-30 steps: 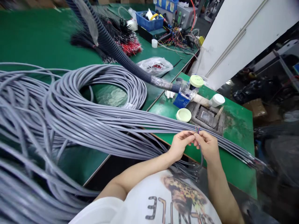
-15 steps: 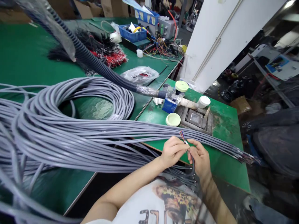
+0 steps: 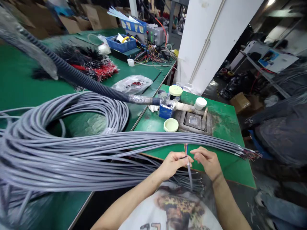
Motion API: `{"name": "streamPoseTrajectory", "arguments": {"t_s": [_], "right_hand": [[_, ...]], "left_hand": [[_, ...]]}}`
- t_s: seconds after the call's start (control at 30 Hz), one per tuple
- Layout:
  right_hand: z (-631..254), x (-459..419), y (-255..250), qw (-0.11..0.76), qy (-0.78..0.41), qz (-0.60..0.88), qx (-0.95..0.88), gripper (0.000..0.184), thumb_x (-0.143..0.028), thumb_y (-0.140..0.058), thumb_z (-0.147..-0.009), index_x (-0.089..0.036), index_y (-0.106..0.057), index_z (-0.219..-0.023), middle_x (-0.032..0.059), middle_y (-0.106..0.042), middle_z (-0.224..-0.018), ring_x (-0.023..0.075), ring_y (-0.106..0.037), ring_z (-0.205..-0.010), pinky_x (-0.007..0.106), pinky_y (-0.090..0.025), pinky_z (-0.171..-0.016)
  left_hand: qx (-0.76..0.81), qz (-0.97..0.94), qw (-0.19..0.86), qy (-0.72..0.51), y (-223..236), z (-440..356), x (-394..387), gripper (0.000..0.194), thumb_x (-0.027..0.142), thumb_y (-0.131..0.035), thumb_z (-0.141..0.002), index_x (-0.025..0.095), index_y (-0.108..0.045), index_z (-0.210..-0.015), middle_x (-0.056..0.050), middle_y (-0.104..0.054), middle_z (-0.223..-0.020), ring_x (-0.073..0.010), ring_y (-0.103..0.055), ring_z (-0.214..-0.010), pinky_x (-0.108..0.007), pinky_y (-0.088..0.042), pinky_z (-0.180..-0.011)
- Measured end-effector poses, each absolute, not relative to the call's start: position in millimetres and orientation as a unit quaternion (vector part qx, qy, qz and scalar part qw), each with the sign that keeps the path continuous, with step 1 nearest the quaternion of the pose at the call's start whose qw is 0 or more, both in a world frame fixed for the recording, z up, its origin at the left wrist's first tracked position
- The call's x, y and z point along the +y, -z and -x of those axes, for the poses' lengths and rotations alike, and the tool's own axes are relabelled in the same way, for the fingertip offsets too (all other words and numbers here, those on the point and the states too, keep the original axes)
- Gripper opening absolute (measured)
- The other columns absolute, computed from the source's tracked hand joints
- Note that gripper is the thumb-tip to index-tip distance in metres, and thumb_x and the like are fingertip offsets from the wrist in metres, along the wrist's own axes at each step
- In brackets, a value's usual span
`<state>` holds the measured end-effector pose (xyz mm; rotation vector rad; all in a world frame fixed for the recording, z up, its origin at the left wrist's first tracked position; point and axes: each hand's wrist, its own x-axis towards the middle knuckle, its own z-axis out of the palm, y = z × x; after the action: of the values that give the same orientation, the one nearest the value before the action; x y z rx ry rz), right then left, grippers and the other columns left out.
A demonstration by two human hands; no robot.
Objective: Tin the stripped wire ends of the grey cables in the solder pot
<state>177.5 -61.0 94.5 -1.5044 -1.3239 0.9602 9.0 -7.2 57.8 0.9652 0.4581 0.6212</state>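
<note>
Green-topped bench [image 3: 225, 119], before whose near edge I log one round grey cable [image 3: 190, 177], multicoloured wires uppermost, pinched in the left hand's [image 3: 176, 163] fingertips, the right hand [image 3: 209, 163] just beside with fingers loosely parted, then one long grey cable bundle [image 3: 168, 138], one shallow pale-green round dish [image 3: 171, 125], one white column [image 3: 199, 41].

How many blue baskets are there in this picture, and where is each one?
2: the front basket stands on a dark box; the rear basket is just behind it. Others may be hidden.
</note>
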Motion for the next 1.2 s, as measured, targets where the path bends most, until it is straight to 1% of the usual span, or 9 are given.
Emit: {"name": "streamPoseTrajectory", "arguments": {"t_s": [0.13,0.3,0.47,0.67,0.73,0.83,0.9,1.03,1.2], "right_hand": [[-181,-47,-111,0.432,-0.486,0.515,-0.559,0.014,-0.032,-0.068,-0.077,-0.021,-0.075,-0.083,0.0034,-0.064,-0.077,0.0163,-0.059,-0.072,0.029,-0.048,-0.067],[-155,-38,-110,0.480,-0.541,0.493,-0.483,0.011,-0.024,-0.070,-0.069,-0.021,-0.071,-0.059,-0.0007,-0.057,-0.057,0.0124,-0.050,-0.055,0.025,-0.040,-0.051],[-139,-28,-98,0.597,-0.515,0.498,-0.360,0.021,-0.018,-0.061,-0.065,-0.018,-0.061,-0.044,0.0001,-0.050,-0.050,0.0119,-0.044,-0.052,0.025,-0.035,-0.049],[-171,-20,-102,0.678,-0.389,0.516,-0.351,0.025,-0.023,-0.056,-0.076,-0.019,-0.057,-0.052,-0.0033,-0.040,-0.052,0.0098,-0.036,-0.049,0.024,-0.032,-0.048],[-179,-27,-108,0.632,-0.361,0.548,-0.414,0.023,-0.023,-0.058,-0.079,-0.019,-0.063,-0.057,-0.0026,-0.045,-0.054,0.0104,-0.040,-0.052,0.024,-0.035,-0.052],[-174,-41,-117,0.478,-0.330,0.596,-0.554,0.013,-0.023,-0.064,-0.078,-0.020,-0.069,-0.066,0.0002,-0.058,-0.063,0.0129,-0.050,-0.060,0.026,-0.040,-0.057],[-163,-46,-121,0.408,-0.276,0.613,-0.617,0.010,-0.024,-0.064,-0.079,-0.020,-0.069,-0.071,0.0008,-0.059,-0.067,0.0137,-0.052,-0.062,0.027,-0.041,-0.059],[-144,-44,-122,0.414,-0.202,0.627,-0.629,0.023,-0.021,-0.057,-0.082,-0.019,-0.064,-0.060,-0.0008,-0.053,-0.058,0.0114,-0.047,-0.055,0.026,-0.036,-0.054],[-151,-26,-103,0.513,-0.300,0.617,-0.515,0.026,-0.019,-0.056,-0.078,-0.017,-0.063,-0.054,-0.0016,-0.052,-0.053,0.0106,-0.046,-0.051,0.024,-0.034,-0.050]], "left_hand": [[0.169,-0.486,0.826,-0.230,-64,-7,-11,0.037,0.048,-0.071,-0.073,0.012,-0.074,-0.074,-0.007,-0.071,-0.071,-0.0158,-0.061,-0.067,-0.029,-0.048,-0.073],[0.129,-0.503,0.837,-0.176,-69,-3,-12,0.041,0.053,-0.070,-0.072,0.012,-0.074,-0.073,-0.008,-0.070,-0.070,-0.0157,-0.059,-0.064,-0.028,-0.047,-0.068],[0.153,-0.510,0.814,-0.232,-65,-1,-7,0.039,0.050,-0.067,-0.077,0.011,-0.074,-0.071,-0.007,-0.066,-0.068,-0.0136,-0.056,-0.062,-0.025,-0.045,-0.063],[0.181,-0.504,0.812,-0.233,-64,1,-7,0.035,0.045,-0.069,-0.076,0.011,-0.075,-0.074,-0.006,-0.066,-0.065,-0.0128,-0.055,-0.059,-0.024,-0.044,-0.060],[0.193,-0.493,0.812,-0.246,-63,1,-8,0.033,0.044,-0.070,-0.076,0.011,-0.074,-0.073,-0.006,-0.067,-0.065,-0.0124,-0.056,-0.058,-0.024,-0.044,-0.060],[0.200,-0.496,0.800,-0.272,-59,-1,-8,0.031,0.040,-0.071,-0.075,0.011,-0.072,-0.068,-0.005,-0.065,-0.065,-0.0122,-0.055,-0.060,-0.023,-0.044,-0.061],[0.192,-0.513,0.788,-0.280,-57,-3,-9,0.030,0.039,-0.071,-0.076,0.010,-0.071,-0.066,-0.004,-0.063,-0.064,-0.0123,-0.054,-0.061,-0.024,-0.042,-0.062],[0.185,-0.573,0.746,-0.285,-59,-4,-10,0.031,0.038,-0.067,-0.080,0.010,-0.071,-0.066,-0.004,-0.059,-0.065,-0.0120,-0.051,-0.062,-0.024,-0.039,-0.062],[0.209,-0.613,0.706,-0.288,-65,1,-7,0.029,0.036,-0.062,-0.084,0.011,-0.073,-0.074,-0.005,-0.062,-0.068,-0.0123,-0.053,-0.064,-0.023,-0.039,-0.062]]}}
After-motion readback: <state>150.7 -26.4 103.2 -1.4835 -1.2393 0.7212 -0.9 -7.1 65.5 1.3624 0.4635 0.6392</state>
